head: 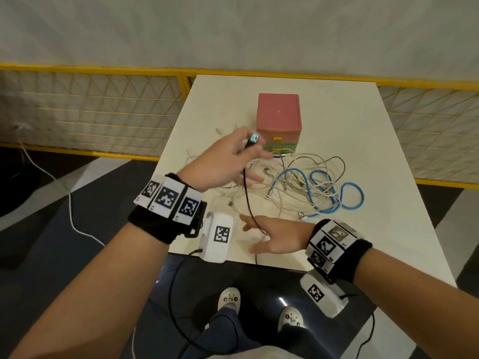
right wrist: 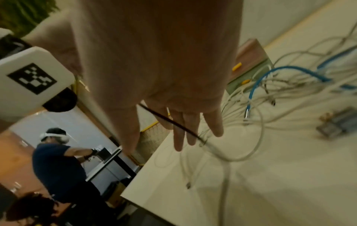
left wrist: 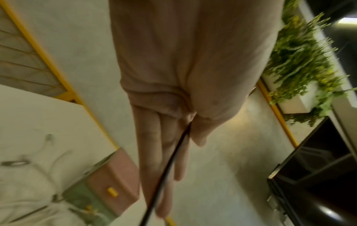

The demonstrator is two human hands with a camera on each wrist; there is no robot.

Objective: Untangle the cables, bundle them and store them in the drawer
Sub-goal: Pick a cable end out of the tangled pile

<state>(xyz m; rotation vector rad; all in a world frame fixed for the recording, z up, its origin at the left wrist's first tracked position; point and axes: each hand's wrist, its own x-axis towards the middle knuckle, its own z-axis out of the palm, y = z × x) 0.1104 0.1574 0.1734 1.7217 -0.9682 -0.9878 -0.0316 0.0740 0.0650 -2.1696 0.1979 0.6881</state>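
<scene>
My left hand (head: pixel 241 154) is raised over the white table (head: pixel 363 151) and pinches a black cable (head: pixel 247 195) just below its USB plug (head: pixel 252 139). The left wrist view shows the thumb pressing the black cable (left wrist: pixel 166 171) against the straight fingers (left wrist: pixel 154 152). The cable drops to my right hand (head: pixel 259 234) near the table's front edge and crosses its straight fingers (right wrist: pixel 183 130). A tangle of white cables (head: pixel 298 182) and a blue cable (head: pixel 326 193) lies in front of a small drawer box (head: pixel 278 112), pink above a green drawer (head: pixel 285 146).
A grey connector (head: pixel 303 216) lies at the near edge of the tangle. A yellow mesh fence (head: pixel 103 112) runs behind the table. A white cord (head: pixel 70 203) trails on the floor to the left. Another person (right wrist: pixel 58 160) stands at a table further off.
</scene>
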